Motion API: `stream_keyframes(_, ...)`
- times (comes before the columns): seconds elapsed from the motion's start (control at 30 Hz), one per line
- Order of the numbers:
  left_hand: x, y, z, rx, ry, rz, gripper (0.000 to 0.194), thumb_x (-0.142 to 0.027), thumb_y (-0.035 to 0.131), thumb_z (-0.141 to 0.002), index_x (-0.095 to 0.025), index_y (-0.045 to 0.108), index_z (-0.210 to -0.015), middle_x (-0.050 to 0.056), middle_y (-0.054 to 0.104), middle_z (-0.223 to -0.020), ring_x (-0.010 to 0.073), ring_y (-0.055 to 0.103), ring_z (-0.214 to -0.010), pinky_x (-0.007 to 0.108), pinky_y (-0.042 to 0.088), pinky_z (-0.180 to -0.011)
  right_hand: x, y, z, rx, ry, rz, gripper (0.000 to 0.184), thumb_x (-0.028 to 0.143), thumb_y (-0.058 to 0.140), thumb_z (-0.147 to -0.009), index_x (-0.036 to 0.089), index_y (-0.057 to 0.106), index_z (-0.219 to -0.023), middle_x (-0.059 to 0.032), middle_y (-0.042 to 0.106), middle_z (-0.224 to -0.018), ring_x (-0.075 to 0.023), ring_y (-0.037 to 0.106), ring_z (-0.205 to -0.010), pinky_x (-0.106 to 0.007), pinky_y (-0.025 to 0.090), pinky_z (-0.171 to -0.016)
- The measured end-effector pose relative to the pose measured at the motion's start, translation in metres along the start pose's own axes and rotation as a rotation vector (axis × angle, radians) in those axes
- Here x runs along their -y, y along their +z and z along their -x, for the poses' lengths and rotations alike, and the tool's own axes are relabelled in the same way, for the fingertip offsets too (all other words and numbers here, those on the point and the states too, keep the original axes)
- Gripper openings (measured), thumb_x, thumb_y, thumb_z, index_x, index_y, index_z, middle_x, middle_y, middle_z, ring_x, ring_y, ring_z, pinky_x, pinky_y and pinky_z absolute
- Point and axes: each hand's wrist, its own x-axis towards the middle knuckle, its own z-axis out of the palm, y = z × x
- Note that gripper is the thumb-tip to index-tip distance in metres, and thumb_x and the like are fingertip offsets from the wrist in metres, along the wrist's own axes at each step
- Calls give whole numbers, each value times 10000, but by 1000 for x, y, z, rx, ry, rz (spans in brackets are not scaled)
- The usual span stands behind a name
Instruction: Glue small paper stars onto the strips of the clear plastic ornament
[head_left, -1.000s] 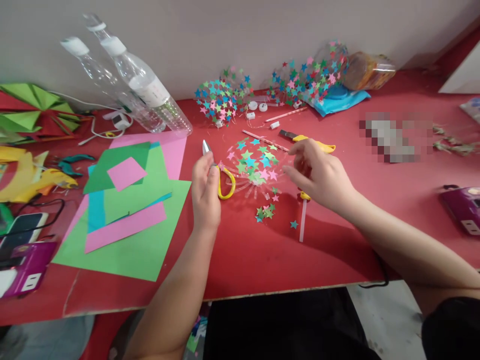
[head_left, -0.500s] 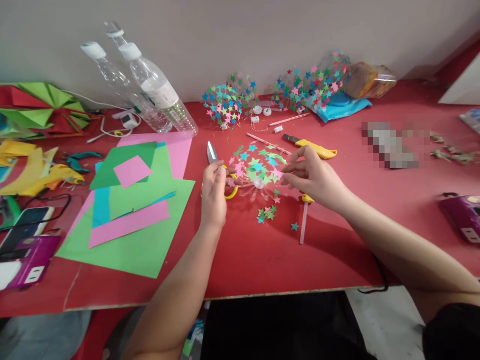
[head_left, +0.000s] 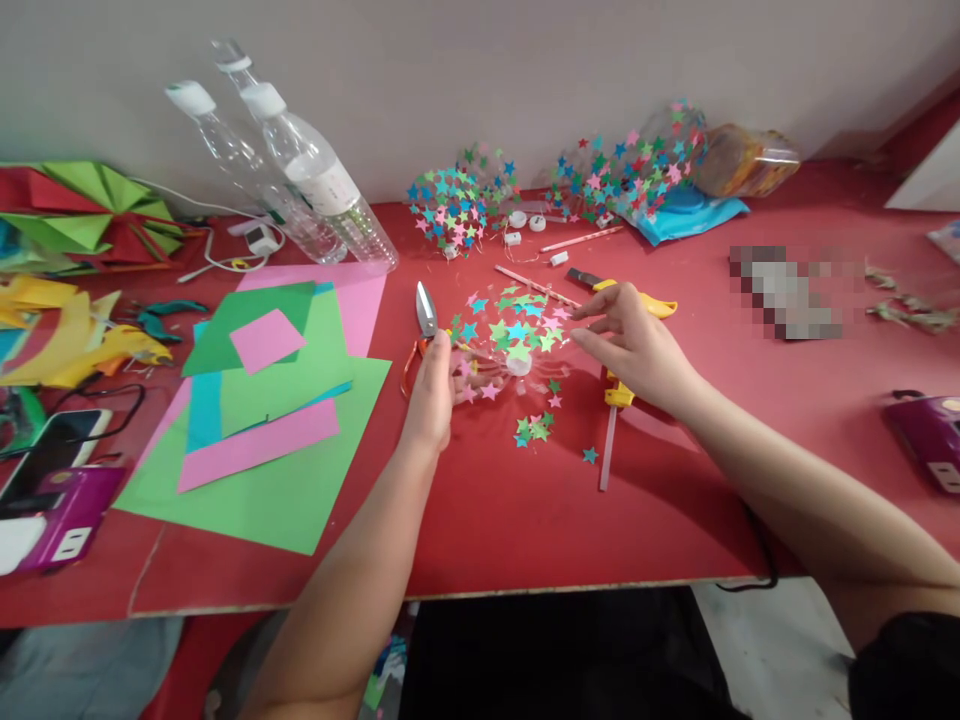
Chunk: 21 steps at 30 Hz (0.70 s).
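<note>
A clear plastic ornament covered in small paper stars [head_left: 514, 335] lies in the middle of the red table [head_left: 525, 520]. My left hand [head_left: 431, 395] is curled at its left edge, fingers closed on the clear strips with stars. Scissors [head_left: 425, 308] lie right beside and partly under this hand, blade pointing away, handle loop showing at its left. My right hand [head_left: 637, 345] reaches in from the right, fingers stretched out and apart, tips touching the ornament's right edge. Loose stars [head_left: 534, 428] lie just in front.
Coloured paper sheets [head_left: 255, 430] lie to the left, with two plastic bottles [head_left: 315, 190] behind them. A yellow utility knife [head_left: 634, 295] and a pink stick [head_left: 607, 450] lie by my right hand. More star ornaments [head_left: 450, 205] sit by the wall. A purple device [head_left: 926, 430] lies far right.
My left hand has moved right from gripping the scissors to the ornament's left edge and closed on its strips. My right hand has stayed at the ornament's right edge.
</note>
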Motion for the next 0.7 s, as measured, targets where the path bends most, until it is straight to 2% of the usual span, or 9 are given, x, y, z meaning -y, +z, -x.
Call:
stream_keyframes(0.1, -12, 8, 5, 52, -207, 179, 538, -708, 462, -843, -200, 572, -982, 94, 713, -906, 279, 731, -902, 417, 581, -780, 4, 0, 2, 46, 78, 26, 395, 487, 646, -816, 225, 398, -979, -92, 640, -1099, -147, 642, -719, -356, 530, -671)
stream_keyframes(0.27, -25, 16, 12, 68, -339, 330, 487, -644, 554, -821, -183, 539, -978, 82, 720, -869, 273, 726, -906, 486, 541, -911, 8, 6, 5, 107, 91, -69, 361, 388, 637, -828, 237, 390, -1043, -76, 646, -1105, -158, 673, -787, -346, 534, -720)
stream_keyframes(0.4, -22, 17, 10, 86, -361, 407, 459, -629, 598, -802, -188, 524, -908, 81, 723, -890, 280, 727, -921, 498, 535, -925, 3, 10, 2, 90, 70, -168, 376, 347, 610, -836, 239, 383, -1115, -97, 611, -1149, -204, 672, -969, -382, 546, -809)
stream_keyframes(0.57, -19, 20, 8, 63, -339, 451, 453, -620, 628, -783, -185, 531, -865, 77, 726, -904, 275, 716, -968, 460, 546, -912, -9, 15, -4, 111, -13, -257, 401, 305, 566, -864, 243, 351, -1197, -103, 565, -1203, -199, 630, -1096, -442, 506, -993)
stream_keyframes(0.7, -20, 20, 9, 86, -308, 421, 472, -641, 605, -785, -188, 544, -903, 82, 726, -935, 272, 715, -971, 453, 537, -914, -11, 15, -5, 100, -34, -192, 423, 322, 565, -877, 240, 353, -1233, -121, 557, -1254, -190, 644, -1018, -443, 530, -952)
